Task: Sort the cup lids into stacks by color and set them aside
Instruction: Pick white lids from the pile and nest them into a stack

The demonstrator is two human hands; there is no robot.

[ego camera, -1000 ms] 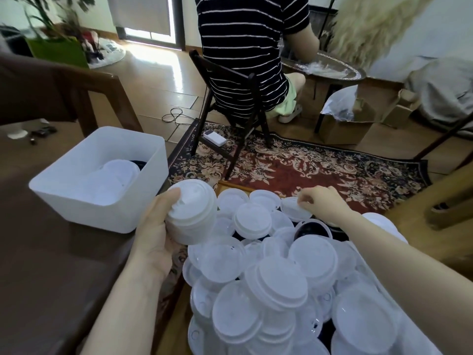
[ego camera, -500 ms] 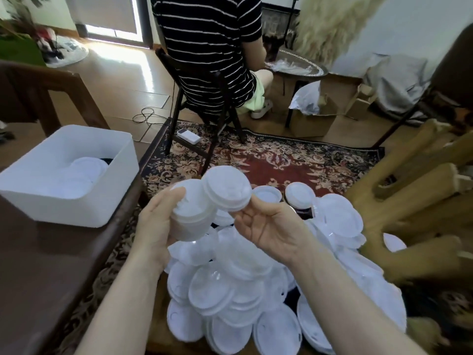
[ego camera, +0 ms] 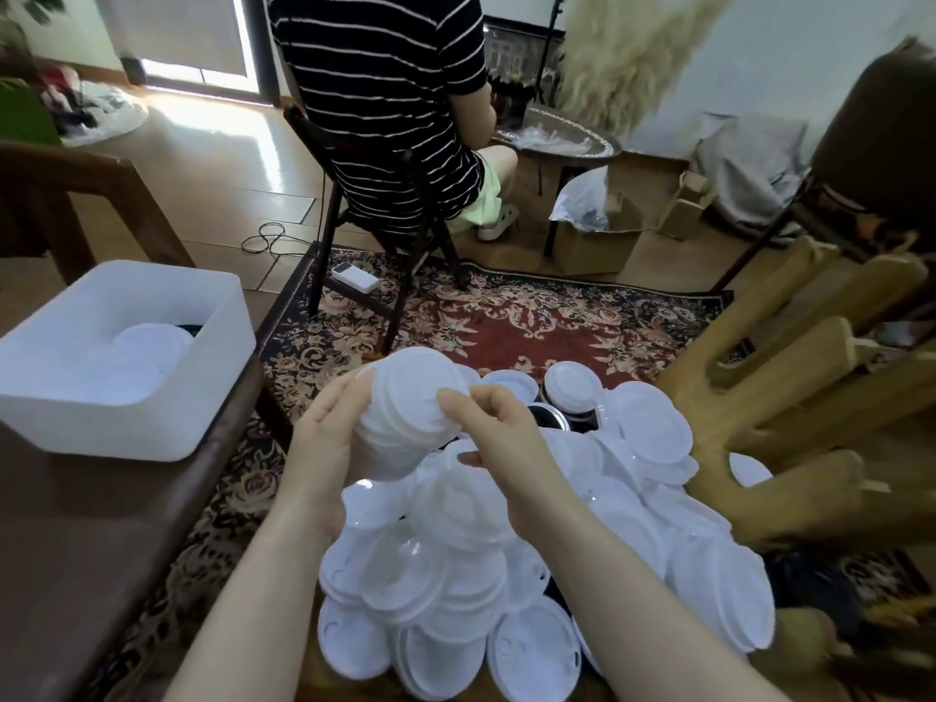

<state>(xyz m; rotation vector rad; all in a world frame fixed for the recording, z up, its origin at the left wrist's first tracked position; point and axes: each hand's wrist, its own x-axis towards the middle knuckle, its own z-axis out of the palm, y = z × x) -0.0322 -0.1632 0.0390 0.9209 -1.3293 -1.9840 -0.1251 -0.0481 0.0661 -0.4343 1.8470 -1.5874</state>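
Note:
My left hand (ego camera: 324, 448) grips a tilted stack of white lids (ego camera: 405, 412) from the left side. My right hand (ego camera: 499, 443) touches the stack's right edge with thumb and fingertips on the top lid. Beneath both hands lies a heap of loose white and clear lids (ego camera: 532, 559), with a few black lids (ego camera: 549, 415) showing near the far edge. A white bin (ego camera: 167, 423) at the left holds several white lids (ego camera: 152, 342) and a dark one, mostly hidden.
The white bin sits on a dark brown table (ego camera: 76, 539) at the left. A person in a striped shirt (ego camera: 385, 103) sits on a dark chair ahead, back turned. Wooden chair parts (ego camera: 790, 387) crowd the right. A patterned rug (ego camera: 506, 321) covers the floor.
My right hand picked a white lid from the heap, brought it over and set it on top of the stack in my left hand. The camera view shifted right.

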